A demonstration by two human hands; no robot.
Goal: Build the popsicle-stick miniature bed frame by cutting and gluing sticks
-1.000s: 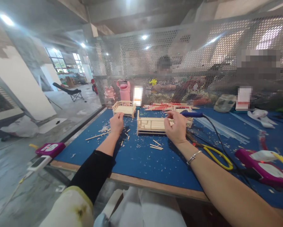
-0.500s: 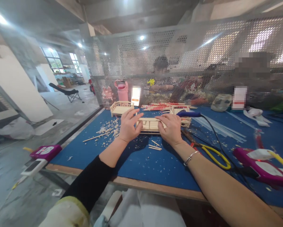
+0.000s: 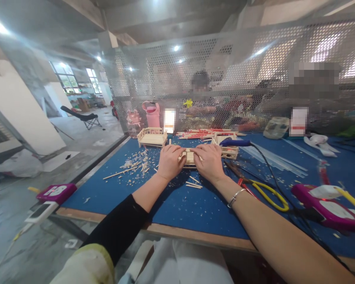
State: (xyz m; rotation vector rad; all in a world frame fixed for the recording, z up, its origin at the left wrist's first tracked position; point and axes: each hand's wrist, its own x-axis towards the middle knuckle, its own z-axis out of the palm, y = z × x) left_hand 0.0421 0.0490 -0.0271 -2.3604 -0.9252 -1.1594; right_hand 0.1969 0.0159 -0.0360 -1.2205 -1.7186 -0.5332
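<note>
Between my hands is a small model made of pale wooden sticks [image 3: 190, 157], low on the blue tabletop, its ends hidden by my fingers. My left hand [image 3: 169, 162] is closed on its left end, fingers bent over the top. My right hand [image 3: 209, 161] grips the other end the same way. Just in front of the model lie several short cut sticks [image 3: 194, 184]. A similar stick model with railings [image 3: 153, 138] stands behind my left hand. Another stick model [image 3: 230, 152] is behind my right hand, with a blue-handled corded tool [image 3: 235, 142] against it.
Wood scraps [image 3: 137, 161] litter the left side. Red-tipped sticks [image 3: 207, 133] lie at the back. Pliers with yellow and red handles [image 3: 270, 195], clear rods [image 3: 279, 159] and a magenta plug box [image 3: 328, 207] are at right. A perforated screen [image 3: 159, 83] backs the table, a person behind it.
My left hand has moved right along the model and its raised fingers have curled down. My right hand has shifted slightly left, so the hands are closer together.
</note>
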